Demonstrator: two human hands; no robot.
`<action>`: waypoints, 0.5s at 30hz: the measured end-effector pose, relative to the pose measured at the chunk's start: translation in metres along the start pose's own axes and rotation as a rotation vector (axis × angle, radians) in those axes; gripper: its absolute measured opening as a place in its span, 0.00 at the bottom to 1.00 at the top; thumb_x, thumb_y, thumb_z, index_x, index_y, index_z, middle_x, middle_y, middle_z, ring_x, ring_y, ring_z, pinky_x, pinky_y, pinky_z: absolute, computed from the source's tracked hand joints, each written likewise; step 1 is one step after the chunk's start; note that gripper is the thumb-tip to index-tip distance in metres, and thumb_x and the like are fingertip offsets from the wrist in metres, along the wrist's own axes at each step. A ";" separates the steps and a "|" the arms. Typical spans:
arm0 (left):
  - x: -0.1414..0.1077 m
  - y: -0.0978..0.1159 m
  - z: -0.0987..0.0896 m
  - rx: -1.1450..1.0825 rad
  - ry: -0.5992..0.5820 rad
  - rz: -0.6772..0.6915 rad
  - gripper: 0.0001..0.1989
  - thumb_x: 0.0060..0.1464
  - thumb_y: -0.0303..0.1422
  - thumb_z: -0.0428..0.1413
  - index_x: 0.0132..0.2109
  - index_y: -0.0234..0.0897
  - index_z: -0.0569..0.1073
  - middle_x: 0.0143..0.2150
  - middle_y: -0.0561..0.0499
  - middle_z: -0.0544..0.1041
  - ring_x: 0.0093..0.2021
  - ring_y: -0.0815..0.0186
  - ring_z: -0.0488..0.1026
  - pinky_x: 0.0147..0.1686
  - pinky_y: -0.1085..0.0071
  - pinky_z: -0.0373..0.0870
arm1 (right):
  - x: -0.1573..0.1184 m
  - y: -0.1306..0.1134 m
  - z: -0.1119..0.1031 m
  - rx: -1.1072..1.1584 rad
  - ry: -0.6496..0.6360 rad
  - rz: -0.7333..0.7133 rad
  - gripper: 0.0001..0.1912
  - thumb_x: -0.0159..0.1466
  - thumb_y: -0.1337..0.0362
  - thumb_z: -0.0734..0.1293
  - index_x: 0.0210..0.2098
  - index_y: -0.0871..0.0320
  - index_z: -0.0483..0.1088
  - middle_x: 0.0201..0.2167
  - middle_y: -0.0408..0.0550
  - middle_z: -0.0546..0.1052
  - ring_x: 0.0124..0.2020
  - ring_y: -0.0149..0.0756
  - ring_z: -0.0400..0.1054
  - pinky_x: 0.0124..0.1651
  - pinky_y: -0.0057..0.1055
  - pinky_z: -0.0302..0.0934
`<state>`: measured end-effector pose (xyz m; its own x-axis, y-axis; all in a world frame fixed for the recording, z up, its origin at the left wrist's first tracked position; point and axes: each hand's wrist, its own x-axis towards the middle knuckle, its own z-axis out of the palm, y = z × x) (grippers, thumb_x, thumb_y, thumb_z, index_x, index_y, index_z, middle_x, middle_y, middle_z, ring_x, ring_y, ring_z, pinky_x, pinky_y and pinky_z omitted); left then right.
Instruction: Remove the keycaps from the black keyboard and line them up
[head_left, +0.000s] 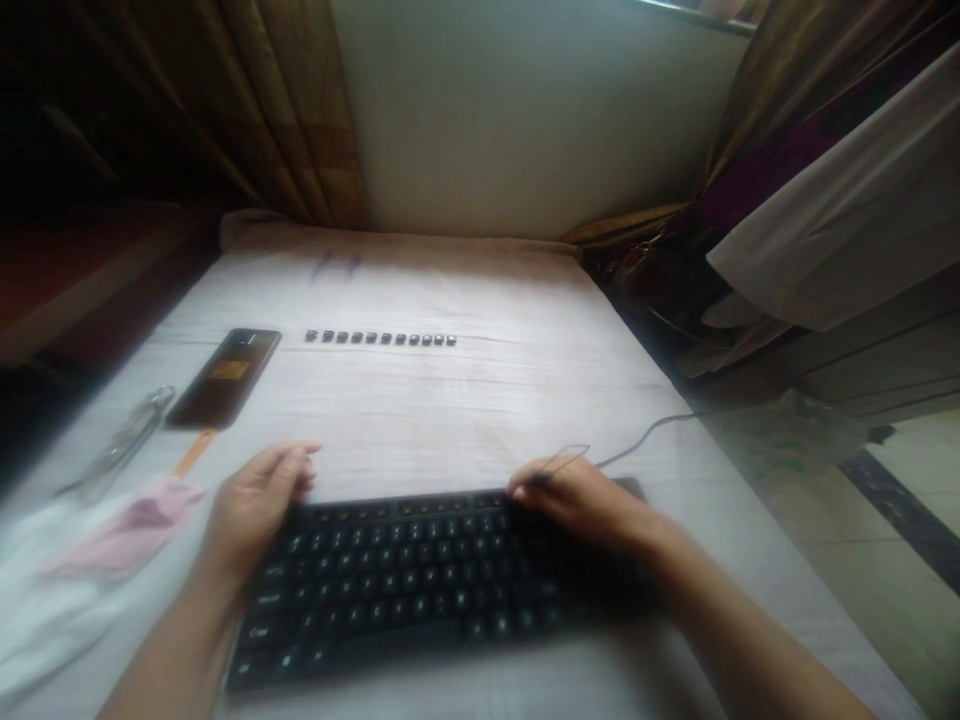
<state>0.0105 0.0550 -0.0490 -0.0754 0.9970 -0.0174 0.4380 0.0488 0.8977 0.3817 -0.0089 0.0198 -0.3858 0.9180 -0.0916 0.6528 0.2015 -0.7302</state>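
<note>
A black keyboard [390, 575] lies on the white-covered table [525, 400], near its front. My left hand [259, 500] is at the keyboard's upper left corner, fingers curled together; whatever they might hold is hidden. My right hand [566, 495] rests over the keyboard's upper right part with fingers bent, close to a thin dark cable [645, 435]; what lies under the fingers is hidden. Beyond the keyboard, several small dark keycaps [385, 338] stand in a straight row. A dark phone [229, 378] lies to the left of the row.
At the left are a clear-and-silver tool [127, 440], an orange strip [195, 452], a pink cloth [131, 530] and a white cloth or bag [45, 590]. Curtains [300, 110] hang behind. Fabric [847, 210] hangs at the right, past the table edge.
</note>
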 end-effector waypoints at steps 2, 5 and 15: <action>0.000 0.001 0.000 0.005 0.001 -0.001 0.22 0.55 0.52 0.55 0.43 0.38 0.78 0.29 0.51 0.76 0.29 0.65 0.74 0.29 0.71 0.72 | 0.001 0.000 -0.001 -0.006 -0.008 0.005 0.12 0.65 0.63 0.62 0.35 0.53 0.78 0.28 0.44 0.81 0.30 0.36 0.75 0.37 0.30 0.68; -0.001 0.002 0.000 0.005 0.001 -0.015 0.22 0.54 0.52 0.55 0.43 0.38 0.78 0.29 0.52 0.75 0.29 0.65 0.73 0.30 0.71 0.72 | 0.001 0.000 0.000 -0.005 -0.004 0.018 0.14 0.66 0.63 0.60 0.32 0.55 0.76 0.25 0.44 0.79 0.28 0.35 0.74 0.35 0.30 0.67; -0.001 0.006 0.002 0.017 0.003 -0.005 0.24 0.53 0.54 0.55 0.43 0.38 0.78 0.28 0.52 0.76 0.28 0.65 0.73 0.30 0.70 0.72 | -0.003 0.005 0.009 0.036 0.066 0.023 0.16 0.68 0.60 0.58 0.31 0.56 0.74 0.25 0.45 0.78 0.28 0.35 0.73 0.35 0.29 0.66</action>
<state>0.0144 0.0548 -0.0445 -0.0801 0.9966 -0.0209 0.4530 0.0551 0.8898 0.3802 -0.0141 0.0103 -0.3264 0.9430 -0.0648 0.6367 0.1687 -0.7525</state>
